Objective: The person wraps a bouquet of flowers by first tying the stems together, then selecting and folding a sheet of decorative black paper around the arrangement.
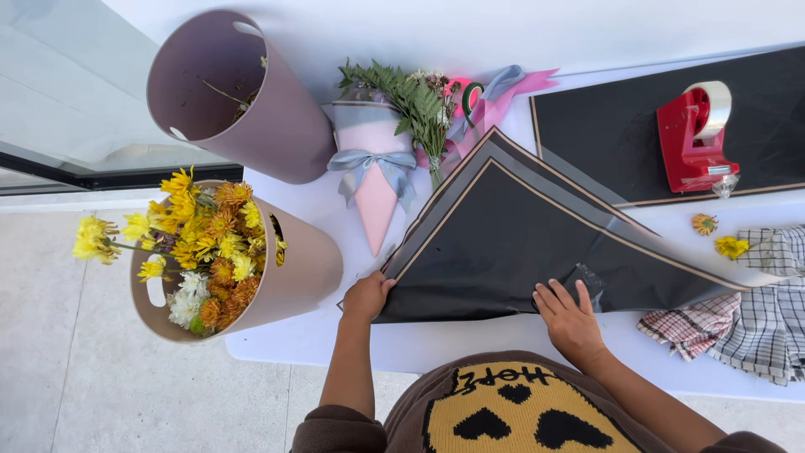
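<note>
Folded black wrapping paper (537,243) lies at the bench's near edge; left hand (366,298) apparently pinches its left corner, right hand (570,319) presses flat, fingers spread.

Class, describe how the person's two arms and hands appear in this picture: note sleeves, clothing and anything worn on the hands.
Both forearms are bare; brown sleeves are pushed up near the elbows at the bottom edge. The left hand and right hand wear no gloves, and no rings or watch are visible. The brown top has a yellow panel with black heart shapes.
</note>
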